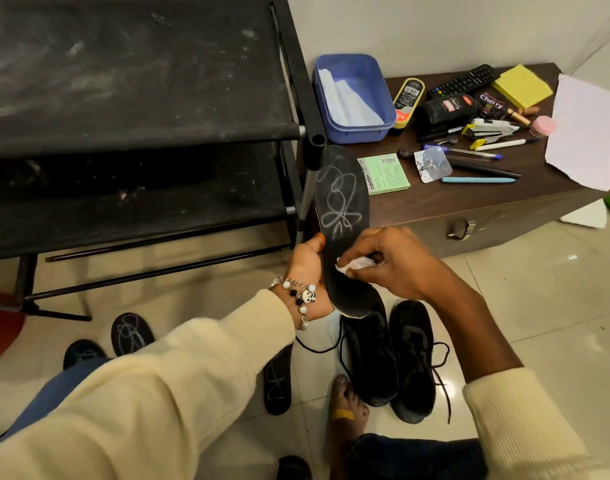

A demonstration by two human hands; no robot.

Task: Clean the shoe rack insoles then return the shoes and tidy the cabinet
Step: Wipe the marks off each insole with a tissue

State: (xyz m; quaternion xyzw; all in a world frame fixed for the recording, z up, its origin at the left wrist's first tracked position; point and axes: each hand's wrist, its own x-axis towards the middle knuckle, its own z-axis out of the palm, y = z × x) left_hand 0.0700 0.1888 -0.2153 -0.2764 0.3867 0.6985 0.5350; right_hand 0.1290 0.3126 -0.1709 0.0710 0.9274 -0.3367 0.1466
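Observation:
A black insole [341,202] with white scribbles stands upright in front of me. My left hand [307,271] grips its lower left edge. My right hand [386,261] pinches a small white wipe [352,265] and presses it against the insole's lower half. Two more scribbled insoles [132,332] [278,379] lie on the tiled floor. A pair of black laced shoes [393,355] stands on the floor under my hands. The black fabric shoe rack [123,81] at the left has dusty shelves with no shoes on them.
A low brown cabinet [476,223] at the right holds a blue tub [359,95] with paper, polish bottles [445,109], a remote, pens, a green box [383,173], yellow notes and a white sheet [584,129]. My bare foot [348,403] is beside the shoes.

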